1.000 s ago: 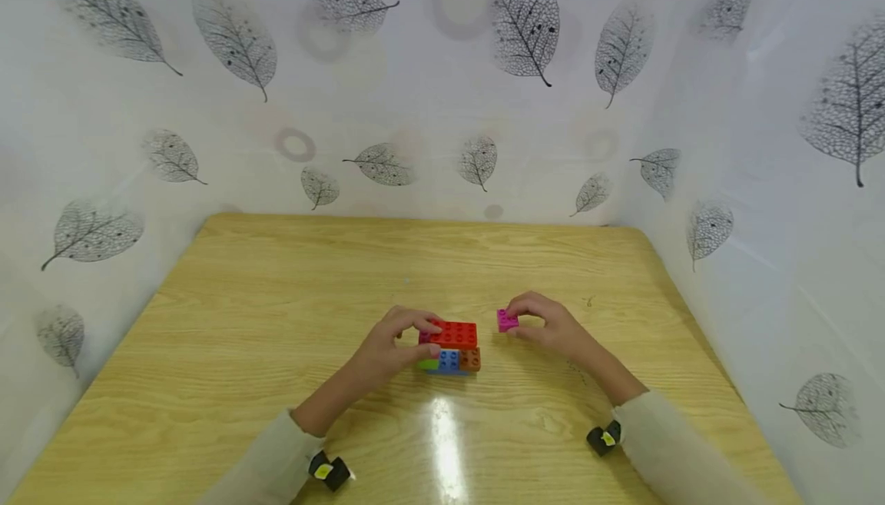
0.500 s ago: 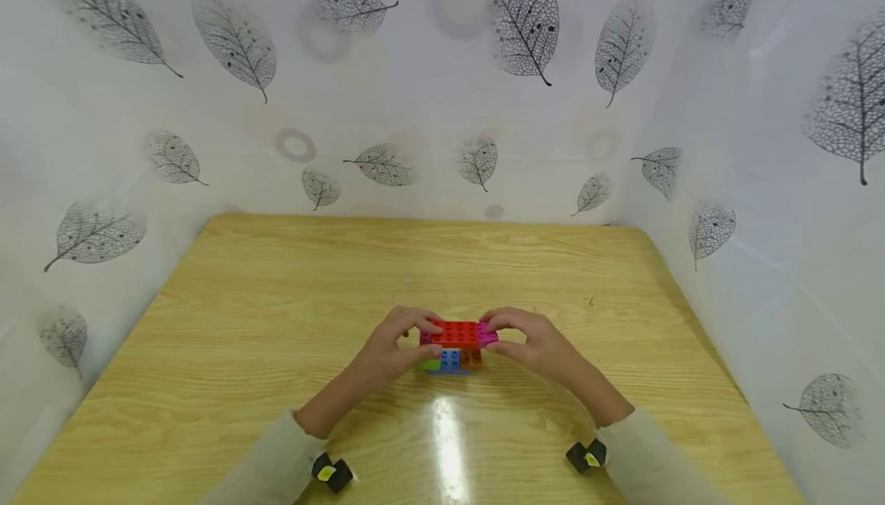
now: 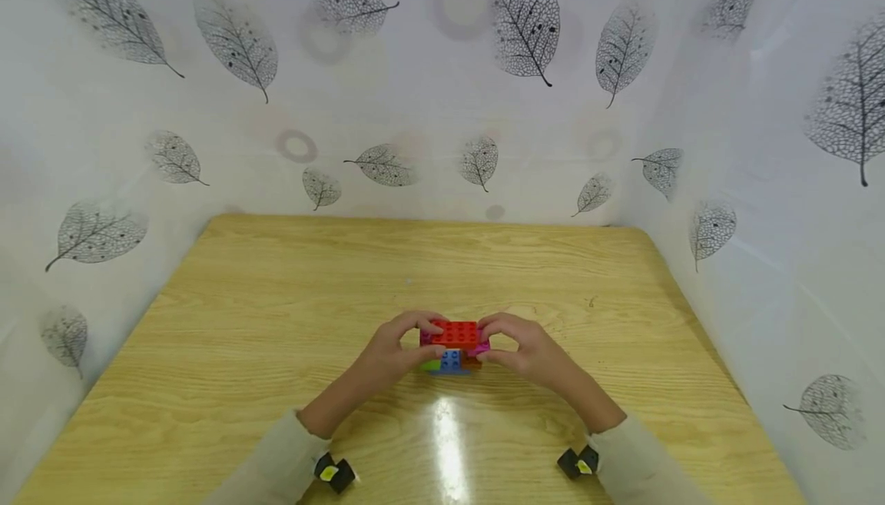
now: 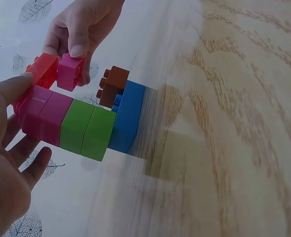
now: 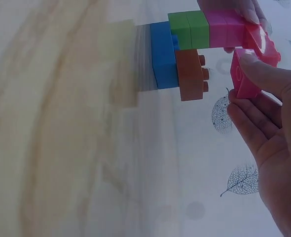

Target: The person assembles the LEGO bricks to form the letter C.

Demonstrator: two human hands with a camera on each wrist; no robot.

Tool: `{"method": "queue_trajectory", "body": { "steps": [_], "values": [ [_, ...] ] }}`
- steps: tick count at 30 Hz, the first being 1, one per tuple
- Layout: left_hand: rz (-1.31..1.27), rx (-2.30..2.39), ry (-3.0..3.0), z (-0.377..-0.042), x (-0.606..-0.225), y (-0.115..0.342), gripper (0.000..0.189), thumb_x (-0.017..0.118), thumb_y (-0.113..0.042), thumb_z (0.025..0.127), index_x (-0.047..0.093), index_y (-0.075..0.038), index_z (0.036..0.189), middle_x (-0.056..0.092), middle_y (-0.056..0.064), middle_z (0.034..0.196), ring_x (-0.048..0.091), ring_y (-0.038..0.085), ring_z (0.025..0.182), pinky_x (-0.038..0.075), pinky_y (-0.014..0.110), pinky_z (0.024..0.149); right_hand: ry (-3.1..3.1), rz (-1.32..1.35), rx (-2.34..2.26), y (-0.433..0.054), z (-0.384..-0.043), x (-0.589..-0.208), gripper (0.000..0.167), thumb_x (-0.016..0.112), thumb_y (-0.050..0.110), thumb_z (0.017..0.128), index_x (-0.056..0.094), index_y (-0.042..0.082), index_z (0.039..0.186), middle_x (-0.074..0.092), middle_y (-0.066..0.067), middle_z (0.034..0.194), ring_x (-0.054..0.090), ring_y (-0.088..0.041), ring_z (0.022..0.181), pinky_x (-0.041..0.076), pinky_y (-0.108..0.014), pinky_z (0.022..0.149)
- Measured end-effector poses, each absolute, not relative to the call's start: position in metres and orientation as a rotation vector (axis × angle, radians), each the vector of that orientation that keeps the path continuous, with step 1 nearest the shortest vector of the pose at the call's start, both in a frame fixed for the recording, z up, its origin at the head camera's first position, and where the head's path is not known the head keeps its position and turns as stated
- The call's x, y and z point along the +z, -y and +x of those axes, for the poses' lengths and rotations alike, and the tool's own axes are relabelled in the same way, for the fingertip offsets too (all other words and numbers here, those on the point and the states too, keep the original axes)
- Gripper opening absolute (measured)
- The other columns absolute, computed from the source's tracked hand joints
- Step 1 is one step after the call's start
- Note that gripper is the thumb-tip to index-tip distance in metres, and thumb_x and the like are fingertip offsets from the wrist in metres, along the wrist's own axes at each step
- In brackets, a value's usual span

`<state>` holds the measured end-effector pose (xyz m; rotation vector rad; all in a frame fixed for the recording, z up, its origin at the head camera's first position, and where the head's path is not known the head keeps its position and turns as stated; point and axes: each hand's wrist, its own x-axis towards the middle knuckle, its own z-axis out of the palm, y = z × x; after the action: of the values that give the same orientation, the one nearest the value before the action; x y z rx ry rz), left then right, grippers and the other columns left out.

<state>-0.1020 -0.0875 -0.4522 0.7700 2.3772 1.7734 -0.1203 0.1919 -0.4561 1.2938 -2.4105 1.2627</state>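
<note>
A stack of toy building bricks stands mid-table: a blue base brick [image 4: 128, 118], green bricks [image 4: 89, 126] at its left end, then pink bricks [image 4: 44, 116] and a red brick [image 3: 456, 333] on top. The red brick reaches out to the right. On the blue base's right end sits an orange-brown brick [image 5: 190, 76], studs up, with a gap above it. My left hand [image 3: 389, 350] grips the stack's upper left end around the red brick. Between thumb and fingers, my right hand [image 3: 531, 347] pinches a small pink brick [image 4: 69, 72], slightly tilted beside the red brick's right end, above the orange-brown one.
The wooden table [image 3: 311, 274] spreads around the stack, its far edge against a white leaf-printed cloth [image 3: 422, 90]. Black wrist cameras sit under both sleeves, the left camera [image 3: 335, 473] and the right camera [image 3: 578, 462] close over the table.
My right hand has brought the small pink brick leftward to the stack, then lower at the red brick's right end. My left hand keeps its grip, nearly still.
</note>
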Motion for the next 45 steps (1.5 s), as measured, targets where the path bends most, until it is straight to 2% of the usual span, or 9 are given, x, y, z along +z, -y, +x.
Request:
{"method": "queue_trajectory", "body": {
  "steps": [4,9,14,18,25,35,41,45],
  "values": [
    [0.75,1.777,-2.372,-0.1027,-0.453,0.0865,0.014,0.074,-0.02,0.092,0.064,-0.019,0.102,0.065,0.003,0.133,0.054,0.03,0.133,0.045,0.057,0.105,2.391,1.269,1.262,-0.188,-0.12,-0.4585,0.025,0.081,0.005,0.083,0.068,0.012,0.103,0.071,-0.007,0.118,0.067,-0.023,0.112,0.055,-0.03,0.093],
    [0.745,1.796,-2.368,-0.1029,-0.4538,0.0859,0.014,0.075,-0.019,0.092,0.065,-0.019,0.102,0.065,0.005,0.133,0.056,0.031,0.13,0.05,0.053,0.1,2.346,1.245,1.272,-0.1849,-0.1202,-0.462,0.026,0.082,0.003,0.081,0.069,0.012,0.102,0.071,-0.007,0.115,0.069,-0.023,0.106,0.058,-0.04,0.087],
    [0.773,1.778,-2.401,-0.1019,-0.4546,0.0868,0.015,0.074,-0.017,0.093,0.069,-0.019,0.106,0.065,0.005,0.133,0.055,0.031,0.131,0.046,0.057,0.104,2.345,1.213,1.284,-0.1835,-0.1184,-0.4628,0.025,0.083,0.004,0.081,0.069,0.012,0.101,0.072,-0.009,0.114,0.071,-0.023,0.103,0.059,-0.046,0.082],
    [0.824,1.754,-2.449,-0.1009,-0.4541,0.0871,0.017,0.074,-0.017,0.092,0.07,-0.019,0.109,0.065,0.005,0.132,0.057,0.03,0.129,0.044,0.06,0.106,2.334,1.215,1.254,-0.1827,-0.1177,-0.4619,0.027,0.084,0.003,0.079,0.069,0.01,0.101,0.072,-0.012,0.113,0.071,-0.025,0.102,0.059,-0.042,0.083],
    [0.905,1.717,-2.513,-0.1002,-0.4513,0.0859,0.018,0.074,-0.017,0.092,0.071,-0.015,0.11,0.066,0.006,0.131,0.06,0.028,0.125,0.048,0.053,0.103,2.318,1.233,1.255,-0.1832,-0.1181,-0.4597,0.026,0.083,0.002,0.08,0.07,0.011,0.1,0.072,-0.009,0.113,0.07,-0.024,0.104,0.058,-0.031,0.086],
    [0.886,1.719,-2.513,-0.0982,-0.4501,0.0868,0.02,0.075,-0.015,0.091,0.072,-0.015,0.112,0.066,0.006,0.131,0.059,0.028,0.125,0.048,0.055,0.103,2.318,1.265,1.217,-0.1855,-0.1195,-0.4589,0.026,0.083,0.001,0.079,0.07,0.008,0.1,0.072,-0.011,0.113,0.071,-0.024,0.102,0.06,-0.035,0.082],
    [0.894,1.724,-2.513,-0.099,-0.4508,0.0879,0.02,0.075,-0.015,0.092,0.072,-0.016,0.112,0.065,0.006,0.131,0.059,0.028,0.125,0.048,0.054,0.103,2.341,1.207,1.216,-0.1826,-0.1169,-0.4608,0.025,0.084,0.005,0.081,0.07,0.009,0.101,0.072,-0.01,0.113,0.072,-0.021,0.099,0.06,-0.033,0.081],
    [0.9,1.72,-2.513,-0.0997,-0.4502,0.0877,0.021,0.075,-0.016,0.092,0.072,-0.016,0.112,0.065,0.006,0.131,0.059,0.027,0.125,0.048,0.054,0.103,2.322,1.184,1.235,-0.1828,-0.1161,-0.4594,0.025,0.084,0.002,0.079,0.069,0.008,0.098,0.072,-0.012,0.111,0.072,-0.024,0.099,0.06,-0.033,0.082]
  ]
}}
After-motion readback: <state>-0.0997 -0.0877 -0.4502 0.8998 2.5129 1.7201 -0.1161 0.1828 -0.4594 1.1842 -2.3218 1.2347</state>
